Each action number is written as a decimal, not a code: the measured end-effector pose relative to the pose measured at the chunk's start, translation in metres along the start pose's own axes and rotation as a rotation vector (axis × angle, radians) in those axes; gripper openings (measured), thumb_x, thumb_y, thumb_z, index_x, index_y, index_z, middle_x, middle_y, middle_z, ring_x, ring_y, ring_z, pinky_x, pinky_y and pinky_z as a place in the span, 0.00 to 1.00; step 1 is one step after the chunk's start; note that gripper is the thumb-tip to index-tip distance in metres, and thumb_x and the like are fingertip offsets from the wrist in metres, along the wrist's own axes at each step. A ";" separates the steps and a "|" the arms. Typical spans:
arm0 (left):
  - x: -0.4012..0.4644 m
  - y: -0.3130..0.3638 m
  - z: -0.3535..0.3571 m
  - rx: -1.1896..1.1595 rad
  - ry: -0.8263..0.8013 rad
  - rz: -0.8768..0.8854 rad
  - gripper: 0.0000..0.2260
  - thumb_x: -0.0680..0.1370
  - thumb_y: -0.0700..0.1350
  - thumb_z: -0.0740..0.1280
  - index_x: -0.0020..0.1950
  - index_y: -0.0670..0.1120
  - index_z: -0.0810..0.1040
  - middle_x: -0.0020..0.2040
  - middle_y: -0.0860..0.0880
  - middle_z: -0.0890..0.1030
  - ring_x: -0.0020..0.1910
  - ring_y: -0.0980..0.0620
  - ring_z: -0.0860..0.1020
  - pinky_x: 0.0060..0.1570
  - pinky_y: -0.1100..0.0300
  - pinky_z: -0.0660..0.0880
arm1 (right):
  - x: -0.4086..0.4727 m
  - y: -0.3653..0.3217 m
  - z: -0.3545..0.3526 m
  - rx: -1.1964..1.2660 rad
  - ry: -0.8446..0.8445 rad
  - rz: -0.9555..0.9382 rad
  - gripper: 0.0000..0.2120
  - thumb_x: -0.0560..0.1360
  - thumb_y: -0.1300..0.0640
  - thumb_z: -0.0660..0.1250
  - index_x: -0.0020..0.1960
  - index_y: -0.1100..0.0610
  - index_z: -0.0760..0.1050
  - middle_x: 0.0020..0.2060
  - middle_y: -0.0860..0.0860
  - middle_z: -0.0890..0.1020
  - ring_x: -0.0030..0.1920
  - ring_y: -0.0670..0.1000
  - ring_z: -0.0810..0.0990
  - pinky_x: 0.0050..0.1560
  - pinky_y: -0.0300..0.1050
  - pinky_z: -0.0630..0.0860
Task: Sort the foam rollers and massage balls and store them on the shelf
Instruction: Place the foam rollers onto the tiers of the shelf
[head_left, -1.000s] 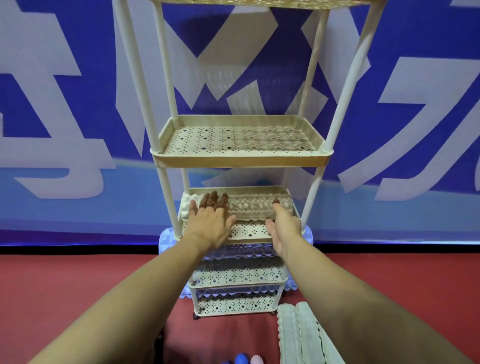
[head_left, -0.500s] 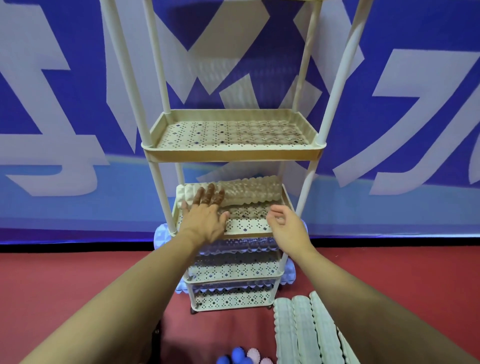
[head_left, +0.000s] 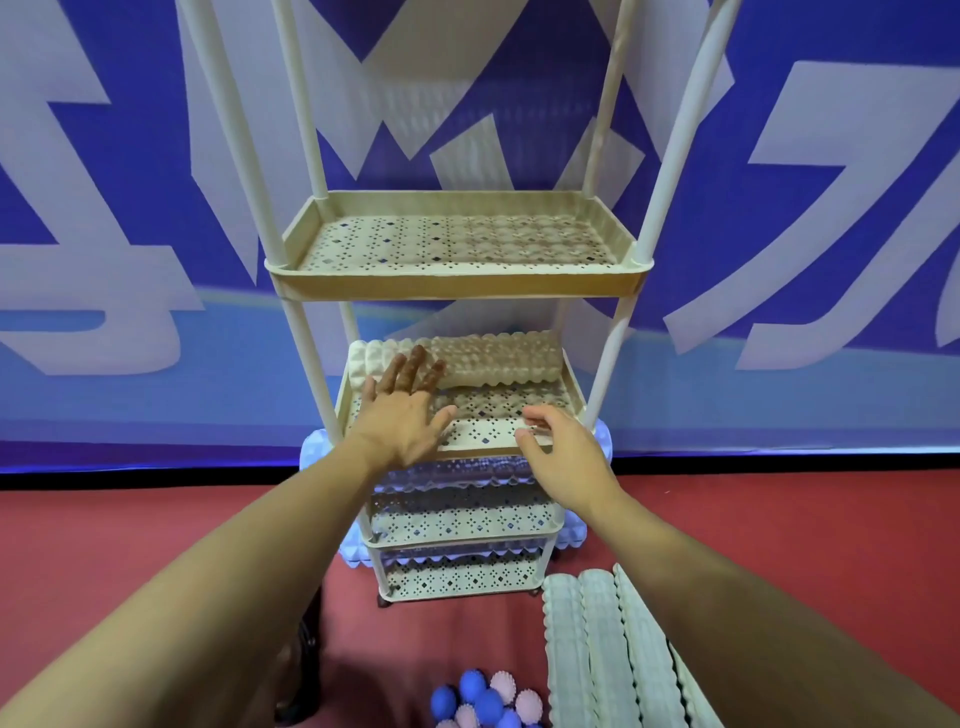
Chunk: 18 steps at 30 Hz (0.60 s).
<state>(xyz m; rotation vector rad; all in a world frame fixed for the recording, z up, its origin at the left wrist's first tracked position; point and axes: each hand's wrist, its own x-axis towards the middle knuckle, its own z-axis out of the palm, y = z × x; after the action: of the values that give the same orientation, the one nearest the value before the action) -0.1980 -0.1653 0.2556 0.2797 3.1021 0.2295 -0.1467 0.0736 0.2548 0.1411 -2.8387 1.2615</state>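
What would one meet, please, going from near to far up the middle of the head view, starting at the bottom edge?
Massage balls on the red floor → bottom tier of the shelf → left hand and right hand at the middle tier → cream foam roller → bare upper tier → blue banner.

Bare forearms, left hand (head_left: 400, 423), right hand (head_left: 563, 454)

shelf (head_left: 457, 283): cream, diamond-perforated | roller (head_left: 498, 361): cream, knobbly | balls (head_left: 488, 701): blue, pink | floor (head_left: 156, 530): red

shelf (head_left: 457, 283): perforated matt plastic | foam roller (head_left: 498, 361): knobbly | floor (head_left: 130, 545): matt red
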 end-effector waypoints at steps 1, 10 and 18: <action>-0.006 0.005 0.000 -0.004 0.044 -0.009 0.31 0.82 0.65 0.47 0.82 0.52 0.51 0.83 0.49 0.43 0.81 0.46 0.43 0.77 0.40 0.46 | -0.003 0.002 0.001 -0.064 0.016 -0.046 0.19 0.82 0.48 0.64 0.71 0.51 0.72 0.66 0.46 0.77 0.64 0.47 0.76 0.67 0.46 0.71; -0.105 0.076 0.072 -0.117 0.317 0.458 0.16 0.83 0.54 0.59 0.62 0.45 0.76 0.57 0.47 0.76 0.52 0.45 0.75 0.50 0.48 0.72 | -0.084 0.097 -0.013 -0.442 0.061 -0.284 0.14 0.79 0.45 0.61 0.57 0.52 0.78 0.50 0.47 0.78 0.50 0.54 0.77 0.51 0.49 0.73; -0.113 0.145 0.206 -0.328 -0.456 0.082 0.26 0.82 0.59 0.59 0.76 0.48 0.63 0.73 0.47 0.65 0.70 0.44 0.70 0.69 0.52 0.67 | -0.156 0.240 0.006 -0.450 -0.386 0.534 0.32 0.78 0.36 0.63 0.77 0.49 0.62 0.72 0.50 0.68 0.70 0.53 0.70 0.66 0.50 0.72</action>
<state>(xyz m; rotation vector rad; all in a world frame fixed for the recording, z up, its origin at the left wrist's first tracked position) -0.0543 -0.0146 0.0742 0.3859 2.5566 0.5778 -0.0145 0.2396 0.0630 -0.4624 -3.5655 0.6392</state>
